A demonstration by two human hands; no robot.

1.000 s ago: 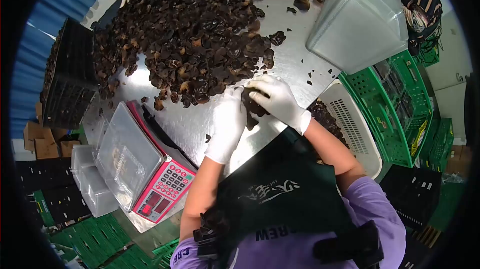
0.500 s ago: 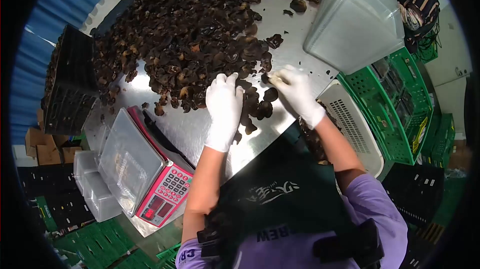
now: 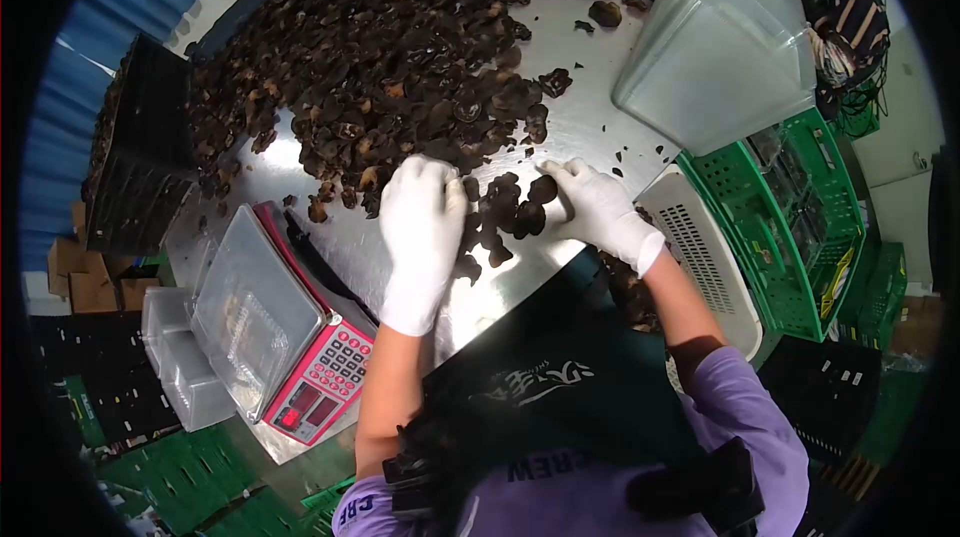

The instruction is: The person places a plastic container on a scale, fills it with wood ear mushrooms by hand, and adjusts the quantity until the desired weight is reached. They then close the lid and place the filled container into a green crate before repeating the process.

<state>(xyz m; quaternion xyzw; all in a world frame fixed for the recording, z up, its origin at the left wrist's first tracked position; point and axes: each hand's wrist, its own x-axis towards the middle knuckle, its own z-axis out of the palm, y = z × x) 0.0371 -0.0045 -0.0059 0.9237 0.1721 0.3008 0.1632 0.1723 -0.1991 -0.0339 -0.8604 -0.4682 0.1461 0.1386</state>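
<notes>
A wide heap of dark, wrinkled wood ear mushrooms [image 3: 390, 87] covers the far side of the metal table. Between my hands lies a small group of wood ear pieces [image 3: 515, 209], parted from the heap by a strip of bare metal. My left hand [image 3: 422, 232], in a white glove, is at the heap's near edge with fingers curled in; whatever they hold is hidden. Just right of the small group, my right hand [image 3: 605, 212], also gloved, has its thumb and fingers apart, with nothing seen in them.
A pink-edged weighing scale [image 3: 325, 382] with a clear plastic tub [image 3: 255, 322] stands left. On the right are stacked clear tubs [image 3: 715, 57], a white slotted basket [image 3: 700, 247] and a green crate [image 3: 765, 227]. A black crate [image 3: 145, 127] rises far left. Other people are at the far edges.
My left hand has moved left and slightly nearer me. My right hand has come down a little, its fingers now apart. A gap now shows between the small group and the heap.
</notes>
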